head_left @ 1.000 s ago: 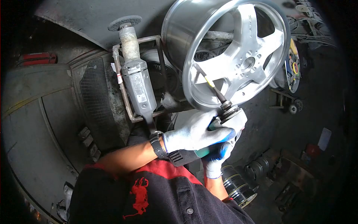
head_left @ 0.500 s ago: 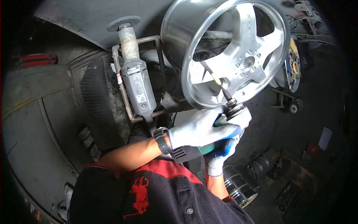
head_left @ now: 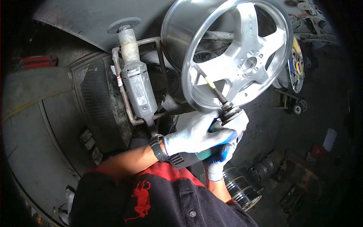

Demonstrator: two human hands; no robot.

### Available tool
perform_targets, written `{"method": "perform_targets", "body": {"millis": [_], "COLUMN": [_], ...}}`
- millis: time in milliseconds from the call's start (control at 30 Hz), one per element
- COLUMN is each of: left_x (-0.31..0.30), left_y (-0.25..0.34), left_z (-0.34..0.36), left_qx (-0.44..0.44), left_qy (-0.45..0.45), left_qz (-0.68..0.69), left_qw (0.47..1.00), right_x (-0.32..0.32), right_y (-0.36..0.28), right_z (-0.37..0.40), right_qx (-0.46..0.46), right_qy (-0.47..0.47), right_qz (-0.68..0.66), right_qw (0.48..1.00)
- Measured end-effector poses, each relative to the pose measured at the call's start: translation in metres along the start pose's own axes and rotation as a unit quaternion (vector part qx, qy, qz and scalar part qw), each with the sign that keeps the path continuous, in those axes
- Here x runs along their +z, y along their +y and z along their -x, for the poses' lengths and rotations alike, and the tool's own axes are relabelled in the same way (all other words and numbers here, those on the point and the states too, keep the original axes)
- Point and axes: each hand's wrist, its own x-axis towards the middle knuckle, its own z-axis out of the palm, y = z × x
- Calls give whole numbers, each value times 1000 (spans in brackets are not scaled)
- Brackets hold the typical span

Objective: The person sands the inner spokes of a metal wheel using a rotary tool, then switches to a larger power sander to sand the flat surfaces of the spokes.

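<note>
Both gloved hands, left [head_left: 194, 136] and right [head_left: 218, 158], grip the grinder [head_left: 223, 126]; its bit [head_left: 210, 86] points at eleven o'clock into the wheel [head_left: 242, 56].

White gloves [head_left: 193, 136], black watch [head_left: 155, 145], black-red shirt [head_left: 159, 200]

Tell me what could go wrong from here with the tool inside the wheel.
The long thin bit reaches in between the spokes of the wheel; it might catch there and jerk the power tool back.
The left hand and right hand grip close behind the bit, so a glove might snag.
The angle grinder lies on a frame beside the wheel, its disc bare; a knock might drop it.
</note>
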Motion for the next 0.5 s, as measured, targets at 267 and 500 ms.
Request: {"method": "perform_targets", "body": {"millis": [267, 500], "left_x": [-3, -3], "left_y": [1, 5], "left_z": [-7, -5], "left_qx": [-46, -43], "left_qy": [-25, -16], "left_qz": [-18, -48], "left_qw": [998, 998], "right_x": [1, 3], "right_y": [-5, -6], "right_z": [-9, -8], "right_qx": [20, 40], "right_qy": [-16, 16], "right_qz": [-1, -20], "right_qw": [1000, 999]}}
